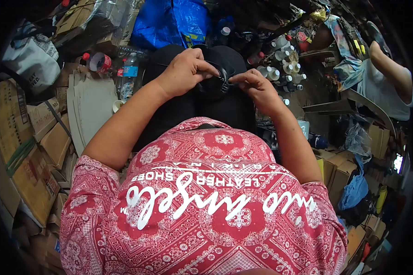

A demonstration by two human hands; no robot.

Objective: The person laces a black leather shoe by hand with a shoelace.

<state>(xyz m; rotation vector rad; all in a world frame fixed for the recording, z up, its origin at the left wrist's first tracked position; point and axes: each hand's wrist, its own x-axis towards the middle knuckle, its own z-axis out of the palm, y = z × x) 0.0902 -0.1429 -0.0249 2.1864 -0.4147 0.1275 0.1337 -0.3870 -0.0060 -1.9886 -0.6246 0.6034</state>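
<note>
A dark, glossy, curved piece (224, 82) with what looks like a ridged or stitched edge lies over my lap in the head view; its exact kind cannot be made out. My left hand (182, 72) is closed at its upper left side, thumb and forefinger at the edge. From the other side my right hand (258, 88) comes in with fingertips pinched together close to the same edge. Whatever the right fingertips hold is too small and dark to name. Black trousers (174, 114) beneath blend with the piece and hide its outline.
A blue plastic bag (170, 23) stands beyond my knees. Several white-capped bottles (287, 64) cluster at the right, near a seated person's arm (392, 68). Flattened cardboard (20, 142) and a bottle with a red label (98, 62) lie at the left.
</note>
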